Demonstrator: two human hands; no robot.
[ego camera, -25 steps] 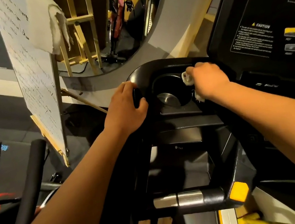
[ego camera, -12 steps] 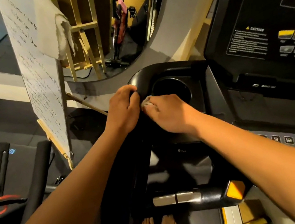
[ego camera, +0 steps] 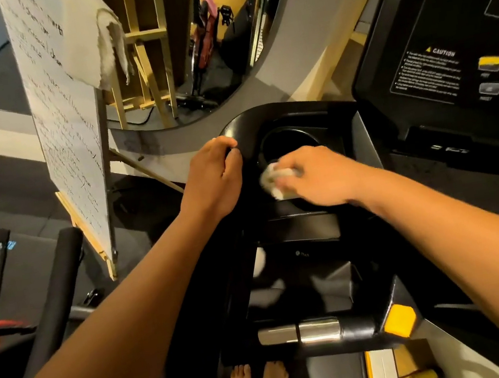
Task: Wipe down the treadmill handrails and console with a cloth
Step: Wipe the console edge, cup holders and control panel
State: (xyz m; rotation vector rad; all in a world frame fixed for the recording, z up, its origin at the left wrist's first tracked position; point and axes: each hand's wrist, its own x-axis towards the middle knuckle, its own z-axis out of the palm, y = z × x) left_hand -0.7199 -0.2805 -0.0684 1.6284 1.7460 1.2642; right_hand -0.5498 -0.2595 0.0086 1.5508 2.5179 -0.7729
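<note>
Brace: the left hand [ego camera: 213, 178] curls its fingers over the outer edge of the black console tray [ego camera: 339, 114], at the tray's left corner. Judged a steadying hold, so the body has something to lean on against the wiping stroke.

Wipe: the right hand [ego camera: 319, 177] grips a wadded white cloth [ego camera: 273, 181] and presses it onto the tray at the near rim of the cup holder [ego camera: 286, 139]. The cloth is bunched small, probably to follow the rim and recess. Motion blur here: whether it touches the rim itself or only the flat beside it is unclear.

Neither hand touches the display panel [ego camera: 450, 56] at right or the silver grip bar [ego camera: 299, 334] below; judged not yet wiped.
</note>
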